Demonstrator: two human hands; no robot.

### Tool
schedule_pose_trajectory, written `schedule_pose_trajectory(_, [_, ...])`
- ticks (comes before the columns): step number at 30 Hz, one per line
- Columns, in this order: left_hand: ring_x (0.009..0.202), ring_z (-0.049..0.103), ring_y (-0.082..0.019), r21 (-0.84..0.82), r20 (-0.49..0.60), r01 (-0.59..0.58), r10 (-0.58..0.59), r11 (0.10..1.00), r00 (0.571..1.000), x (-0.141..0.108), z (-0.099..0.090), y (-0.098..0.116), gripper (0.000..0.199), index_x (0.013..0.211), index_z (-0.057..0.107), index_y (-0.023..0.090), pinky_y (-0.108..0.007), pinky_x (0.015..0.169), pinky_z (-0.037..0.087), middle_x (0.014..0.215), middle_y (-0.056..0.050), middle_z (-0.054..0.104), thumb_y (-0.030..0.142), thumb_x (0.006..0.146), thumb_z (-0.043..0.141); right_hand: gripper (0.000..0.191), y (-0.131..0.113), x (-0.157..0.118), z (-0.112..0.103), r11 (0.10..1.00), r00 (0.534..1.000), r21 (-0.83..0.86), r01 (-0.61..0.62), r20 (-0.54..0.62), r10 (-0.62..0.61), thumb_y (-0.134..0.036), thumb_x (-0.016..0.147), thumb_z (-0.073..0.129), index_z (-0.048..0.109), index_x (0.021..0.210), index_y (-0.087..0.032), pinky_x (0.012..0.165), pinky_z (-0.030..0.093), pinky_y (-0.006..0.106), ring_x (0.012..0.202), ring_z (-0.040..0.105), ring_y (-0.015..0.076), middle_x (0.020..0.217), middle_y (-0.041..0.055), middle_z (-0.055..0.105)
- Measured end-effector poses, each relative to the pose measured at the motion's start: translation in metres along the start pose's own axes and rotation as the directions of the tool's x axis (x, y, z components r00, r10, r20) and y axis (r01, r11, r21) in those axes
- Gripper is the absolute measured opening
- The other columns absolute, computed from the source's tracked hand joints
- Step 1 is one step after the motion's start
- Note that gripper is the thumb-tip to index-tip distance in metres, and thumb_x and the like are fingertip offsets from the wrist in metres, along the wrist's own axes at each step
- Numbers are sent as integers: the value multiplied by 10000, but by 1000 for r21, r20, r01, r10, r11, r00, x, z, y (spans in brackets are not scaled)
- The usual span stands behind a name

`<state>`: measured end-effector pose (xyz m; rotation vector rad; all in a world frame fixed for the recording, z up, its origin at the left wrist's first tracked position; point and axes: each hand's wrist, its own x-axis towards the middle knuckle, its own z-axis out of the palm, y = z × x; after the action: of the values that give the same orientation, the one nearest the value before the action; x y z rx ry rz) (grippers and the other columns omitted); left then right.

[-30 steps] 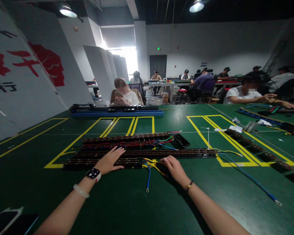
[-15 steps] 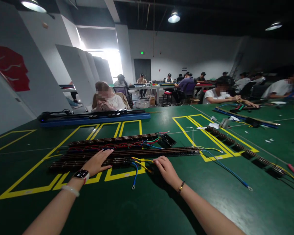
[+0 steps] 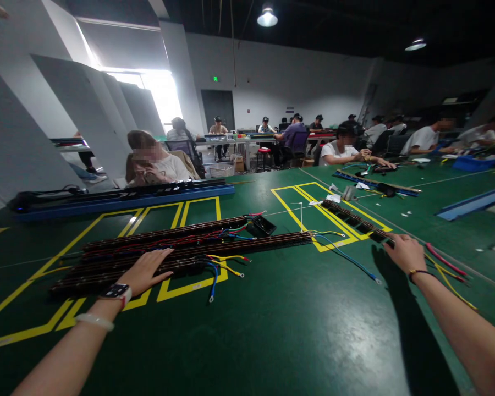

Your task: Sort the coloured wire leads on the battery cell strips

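My left hand (image 3: 145,271) lies flat, fingers stretched out, on several long dark metal strips (image 3: 91,274) set side by side. Yellow and blue cables (image 3: 227,265) with ring ends stick out from the nearest strip. Far to the right, my right hand (image 3: 408,253) has its fingers curled over the near end of another long dark strip (image 3: 351,218); the fingertips are partly hidden behind the hand. Close by that hand, red and yellow cables (image 3: 447,269) trail on the table. Red wires (image 3: 181,241) run along the middle of the left group.
A small black box (image 3: 262,225) sits at the strips' right end. Yellow tape outlines (image 3: 177,294) mark the green table (image 3: 272,335). A blue rail (image 3: 127,203) lies along the far edge. Co-workers sit across the table, one person (image 3: 160,159) at the left.
My right hand has left the yellow cable and moved right to the end of the separate dark strip. My left hand stays on the strips. The view has turned right.
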<state>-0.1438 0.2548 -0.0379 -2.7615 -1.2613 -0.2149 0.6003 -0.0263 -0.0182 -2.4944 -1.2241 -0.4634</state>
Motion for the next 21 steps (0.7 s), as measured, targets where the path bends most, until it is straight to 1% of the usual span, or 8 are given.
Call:
schedule_pose_trajectory(2, [1225, 497, -286, 2, 0, 4, -4, 1000, 1000, 1, 0, 0, 753, 1374, 417, 186, -442, 1040, 360, 1348, -129, 533, 676, 802, 403, 361, 27, -1, 2, 997, 1000, -81, -14, 17, 15, -222, 792, 575, 624, 1113, -66, 845, 342, 487, 1061, 508, 381, 1134, 306, 571])
schedule_pose_trajectory(4, [1230, 492, -281, 5, 6, 5, -5, 1000, 1000, 2, 0, 0, 736, 1375, 412, 188, -438, 1044, 353, 1353, -130, 527, 660, 810, 401, 361, 44, 0, 8, 991, 999, -134, -14, 40, 19, -229, 777, 608, 625, 1111, -95, 888, 310, 486, 1135, 472, 370, 1198, 285, 554])
schedule_pose_trajectory(6, [1236, 486, -279, 12, 6, 7, -8, 1000, 1000, 4, 1, 1, 728, 1377, 405, 182, -439, 1047, 347, 1358, -137, 518, 646, 816, 400, 341, 54, 5, 17, 986, 997, -168, -9, 74, 22, -244, 774, 627, 632, 1096, -131, 907, 291, 476, 1177, 458, 343, 1239, 258, 542])
schedule_pose_trajectory(8, [1238, 483, -283, 19, 0, 15, -15, 1000, 1000, 6, 2, 2, 722, 1378, 400, 178, -446, 1046, 346, 1361, -142, 513, 636, 821, 397, 330, 60, 14, 27, 982, 992, -187, -13, 125, 37, -299, 778, 646, 644, 1068, -141, 884, 301, 466, 1128, 506, 330, 1196, 252, 570])
schedule_pose_trajectory(10, [1240, 481, -287, 22, -1, 22, -22, 1000, 1000, 9, 3, 2, 717, 1376, 400, 175, -451, 1043, 350, 1361, -147, 511, 630, 822, 398, 379, 63, 24, 35, 978, 981, -203, -40, 176, 77, -403, 779, 654, 655, 1038, -128, 811, 333, 455, 979, 579, 328, 1076, 258, 619])
schedule_pose_trajectory(13, [1244, 476, -286, 26, 0, 29, -29, 999, 1000, 13, 4, 4, 714, 1374, 397, 167, -451, 1042, 350, 1361, -152, 508, 625, 825, 394, 458, 65, 36, 42, 970, 967, -230, -86, 216, 136, -521, 764, 642, 675, 984, -121, 699, 350, 420, 817, 606, 317, 954, 259, 641])
schedule_pose_trajectory(17, [1262, 455, -290, 52, 9, 48, -49, 997, 999, 16, 4, 8, 746, 1384, 380, 129, -450, 1053, 330, 1367, -171, 495, 632, 832, 365, 435, 62, 36, 41, 962, 964, -259, -83, 223, 143, -553, 759, 633, 700, 880, -141, 660, 347, 385, 832, 598, 323, 950, 250, 634])
schedule_pose_trajectory(21, [1320, 395, -280, 59, 70, 29, -33, 998, 997, 18, -1, 9, 771, 1414, 330, 129, -483, 1111, 224, 1421, -162, 444, 640, 838, 342, 447, 50, 25, 29, 953, 980, -295, -64, 161, 116, -547, 813, 574, 693, 929, -132, 654, 346, 368, 879, 587, 333, 1004, 244, 625])
